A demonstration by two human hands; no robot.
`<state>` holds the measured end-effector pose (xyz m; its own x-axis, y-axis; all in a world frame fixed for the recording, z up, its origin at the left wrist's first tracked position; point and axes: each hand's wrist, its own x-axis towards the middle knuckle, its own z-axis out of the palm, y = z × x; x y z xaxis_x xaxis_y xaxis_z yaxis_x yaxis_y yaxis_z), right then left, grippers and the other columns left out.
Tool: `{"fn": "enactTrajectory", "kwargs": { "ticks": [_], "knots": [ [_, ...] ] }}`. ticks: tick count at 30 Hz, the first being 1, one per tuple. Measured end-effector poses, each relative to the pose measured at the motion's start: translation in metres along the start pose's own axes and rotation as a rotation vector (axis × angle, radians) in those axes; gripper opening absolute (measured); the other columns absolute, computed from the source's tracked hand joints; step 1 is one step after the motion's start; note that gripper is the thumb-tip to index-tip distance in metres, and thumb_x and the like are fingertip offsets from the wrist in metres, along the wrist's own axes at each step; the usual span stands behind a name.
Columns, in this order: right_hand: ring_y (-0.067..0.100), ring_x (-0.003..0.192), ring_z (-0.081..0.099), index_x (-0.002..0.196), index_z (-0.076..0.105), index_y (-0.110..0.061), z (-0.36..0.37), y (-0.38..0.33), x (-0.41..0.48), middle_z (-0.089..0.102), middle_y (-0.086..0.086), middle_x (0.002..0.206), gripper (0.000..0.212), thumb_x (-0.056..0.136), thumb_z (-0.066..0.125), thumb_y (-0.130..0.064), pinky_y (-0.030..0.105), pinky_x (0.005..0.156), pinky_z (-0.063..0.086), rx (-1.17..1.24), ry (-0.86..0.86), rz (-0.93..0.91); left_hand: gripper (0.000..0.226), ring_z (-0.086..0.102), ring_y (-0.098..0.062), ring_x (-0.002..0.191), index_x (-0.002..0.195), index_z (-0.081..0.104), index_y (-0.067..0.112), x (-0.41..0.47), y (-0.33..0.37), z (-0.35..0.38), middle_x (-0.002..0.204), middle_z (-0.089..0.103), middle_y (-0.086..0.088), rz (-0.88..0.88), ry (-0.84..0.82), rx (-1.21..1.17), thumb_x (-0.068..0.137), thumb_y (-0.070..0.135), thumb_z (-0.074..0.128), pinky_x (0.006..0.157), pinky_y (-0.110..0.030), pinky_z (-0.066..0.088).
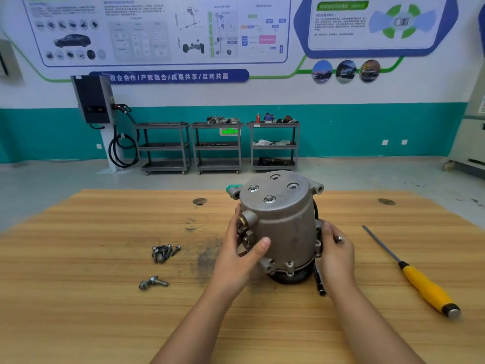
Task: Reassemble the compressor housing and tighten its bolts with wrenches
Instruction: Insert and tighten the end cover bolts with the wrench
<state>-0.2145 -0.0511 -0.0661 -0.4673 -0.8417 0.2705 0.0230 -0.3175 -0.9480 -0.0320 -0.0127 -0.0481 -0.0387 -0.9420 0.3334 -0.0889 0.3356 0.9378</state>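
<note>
While the compressor housing [282,224] stands upright on the wooden table [105,298], its long axis runs nearly vertical with a slight lean toward the far edge, the flat grey end cap facing up and the dark pulley end resting on the tabletop. Two bolts [269,198] sit in the cap beside two bare holes. The left hand [241,254] wraps the housing's left side, thumb laid across the front of the barrel and fingers behind the brass-tipped port. The right hand [337,252] presses against the housing's right side, near the lower flange, and pinches a small bolt [339,238] between its fingertips. A black tool [319,281], which I cannot name, lies on the table just right of the housing's base, partly behind the right wrist. Left of the housing, a cluster of loose bolts [164,253] lies on the table, with a pair of bolts [153,282] nearer the camera. Well to the right of the housing lies a yellow-handled file [409,270], its thin shaft pointing away toward the far edge.
</note>
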Motion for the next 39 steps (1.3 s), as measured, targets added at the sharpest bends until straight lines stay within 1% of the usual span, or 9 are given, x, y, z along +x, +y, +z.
{"fn": "enactTrajectory", "kwargs": {
  "ticks": [6,9,11,14,21,25,30,35,39],
  "knots": [
    [0.017,0.099,0.065,0.097,0.070,-0.025,0.000,-0.003,0.007,0.072,-0.004,0.099,0.023,0.098,0.048,-0.029,0.038,0.086,0.053,0.037,-0.027,0.110,0.039,0.049,0.005,0.116,0.112,0.052,0.055,-0.018,-0.003,-0.031,0.123,0.057,0.021,0.030,0.068,0.244,0.074,0.063,0.048,0.091,-0.022,0.041],
    [0.014,0.100,0.065,0.109,0.069,-0.019,-0.006,0.000,0.006,0.071,-0.002,0.103,0.027,0.099,0.044,-0.027,0.034,0.084,0.053,0.028,-0.047,0.088,0.022,0.050,-0.015,0.115,0.109,0.062,0.042,-0.024,-0.019,-0.074,0.112,0.065,0.014,0.053,0.243,0.721,0.090,0.044,0.050,0.091,-0.034,0.039],
    [0.008,0.098,0.065,0.108,0.068,-0.021,-0.009,0.001,0.005,0.071,-0.004,0.102,0.026,0.099,0.044,-0.026,0.029,0.081,0.052,0.045,-0.051,0.077,0.025,0.040,-0.019,0.123,0.115,0.060,0.042,-0.027,-0.028,-0.101,0.123,0.059,0.014,-0.100,0.322,1.146,0.092,0.035,0.053,0.093,-0.037,0.031],
    [-0.001,0.089,0.065,0.097,0.068,-0.029,-0.010,0.000,0.004,0.071,-0.009,0.096,0.025,0.100,0.043,-0.025,0.023,0.076,0.052,0.077,-0.053,0.075,0.036,0.031,-0.017,0.128,0.123,0.052,0.048,-0.031,-0.037,-0.131,0.133,0.050,0.018,-0.256,0.303,1.384,0.091,0.031,0.052,0.095,-0.037,0.029],
    [-0.008,0.083,0.064,0.093,0.068,-0.031,-0.011,0.000,0.001,0.072,-0.016,0.088,0.027,0.100,0.043,-0.025,0.011,0.063,0.048,0.073,-0.025,0.062,0.022,0.032,-0.019,0.126,0.111,0.061,0.043,-0.030,-0.040,-0.142,0.124,0.053,0.013,-0.290,0.224,1.398,0.089,0.039,0.056,0.094,-0.036,0.036],
    [-0.012,0.079,0.063,0.086,0.068,-0.033,-0.011,-0.001,0.000,0.072,-0.022,0.080,0.030,0.100,0.043,-0.023,0.005,0.059,0.046,0.058,-0.032,0.059,0.018,0.051,-0.023,0.108,0.104,0.068,0.028,-0.028,-0.042,-0.131,0.109,0.062,0.003,-0.208,0.125,1.267,0.086,0.028,0.065,0.086,-0.034,0.045],
    [-0.017,0.078,0.060,0.084,0.066,-0.037,-0.010,-0.002,-0.002,0.069,-0.030,0.079,0.030,0.100,0.043,-0.027,0.003,0.057,0.044,0.029,-0.042,0.049,0.016,0.059,-0.023,0.100,0.096,0.071,0.016,-0.028,-0.043,-0.107,0.103,0.064,-0.003,-0.089,0.105,1.126,0.081,0.012,0.070,0.078,-0.026,0.038],
    [0.007,0.103,0.061,0.107,0.068,-0.023,-0.009,0.003,-0.001,0.069,-0.007,0.106,0.026,0.099,0.044,-0.029,0.025,0.083,0.047,0.006,-0.040,0.050,0.020,0.055,-0.014,0.104,0.106,0.066,0.024,-0.019,-0.045,-0.088,0.107,0.060,0.006,-0.041,0.037,1.148,0.086,0.022,0.064,0.078,-0.019,0.036],
    [0.016,0.111,0.059,0.118,0.064,-0.015,-0.009,0.004,0.001,0.067,-0.001,0.114,0.032,0.099,0.045,-0.031,0.035,0.095,0.046,-0.015,-0.047,0.064,0.020,0.051,-0.015,0.109,0.107,0.063,0.028,-0.014,-0.045,-0.084,0.111,0.060,0.009,-0.022,0.020,1.217,0.087,0.030,0.063,0.091,-0.026,0.040]
  ]
}}
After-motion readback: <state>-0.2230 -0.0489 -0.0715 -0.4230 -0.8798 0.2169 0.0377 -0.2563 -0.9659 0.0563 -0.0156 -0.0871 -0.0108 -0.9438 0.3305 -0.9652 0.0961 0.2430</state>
